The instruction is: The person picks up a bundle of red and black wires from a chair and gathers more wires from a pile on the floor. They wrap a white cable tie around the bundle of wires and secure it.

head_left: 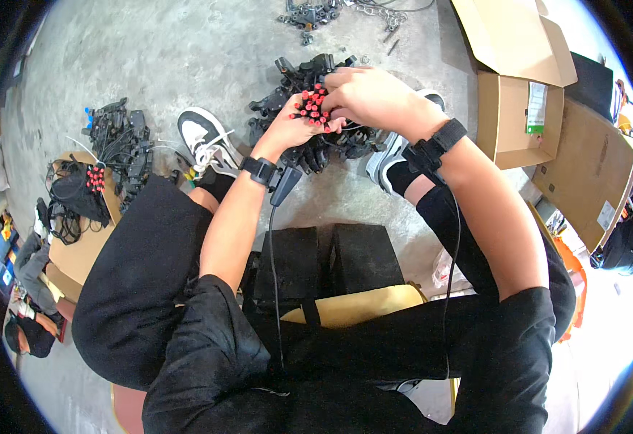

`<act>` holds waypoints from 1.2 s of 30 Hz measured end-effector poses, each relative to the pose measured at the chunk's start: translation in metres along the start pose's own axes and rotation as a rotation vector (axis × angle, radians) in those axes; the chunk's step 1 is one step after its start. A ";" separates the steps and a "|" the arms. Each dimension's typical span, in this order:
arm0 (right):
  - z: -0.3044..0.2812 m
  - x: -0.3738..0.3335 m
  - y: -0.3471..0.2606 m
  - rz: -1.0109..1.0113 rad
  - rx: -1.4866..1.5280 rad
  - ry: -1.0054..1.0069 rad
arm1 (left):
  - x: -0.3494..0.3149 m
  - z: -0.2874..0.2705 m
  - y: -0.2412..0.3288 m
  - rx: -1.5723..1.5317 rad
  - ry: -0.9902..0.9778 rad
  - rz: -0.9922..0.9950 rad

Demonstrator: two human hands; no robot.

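The person is sitting with both hands over the grey floor [186, 65], between two black and white shoes, the left shoe [204, 137] and the right shoe [389, 163]. The left hand [287, 132] is wrapping its fingers around a red-tipped bundle [313, 108] and is holding it so the red ends are pointing up. The right hand [371, 95] is bending its fingers down close beside the red ends. Its fingertips are partly hiding, so I cannot tell if they are pinching anything.

The bundle is sitting in the middle of a pile of black parts [316, 155], and the parts are sticking out all around it. Each wrist is wearing a black strap, and a thin wire is hanging from each one.

Over to the left, another pile of black parts [120, 137] is lying near the knee, and a second red-tipped bundle [95, 179] is showing just beside it. Up at the top, small dark metal bits [309, 13] are lying near a chain [385, 13]. On the right, a brown cardboard box [486, 119] is standing open.
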State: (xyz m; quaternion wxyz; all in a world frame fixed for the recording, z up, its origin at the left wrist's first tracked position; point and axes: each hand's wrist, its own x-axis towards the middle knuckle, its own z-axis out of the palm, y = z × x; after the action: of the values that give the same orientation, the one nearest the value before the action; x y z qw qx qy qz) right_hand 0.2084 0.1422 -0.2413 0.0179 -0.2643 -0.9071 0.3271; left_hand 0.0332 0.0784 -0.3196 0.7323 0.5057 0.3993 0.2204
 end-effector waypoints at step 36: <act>0.011 -0.005 -0.036 0.203 0.203 0.447 | 0.004 0.011 0.006 -0.072 0.359 0.128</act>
State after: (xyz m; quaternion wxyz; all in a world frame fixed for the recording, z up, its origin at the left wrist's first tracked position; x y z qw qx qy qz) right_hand 0.1939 0.1096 -0.2279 0.2115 -0.4164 -0.8120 0.3499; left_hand 0.0450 0.0771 -0.3140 0.6515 0.4563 0.4821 0.3673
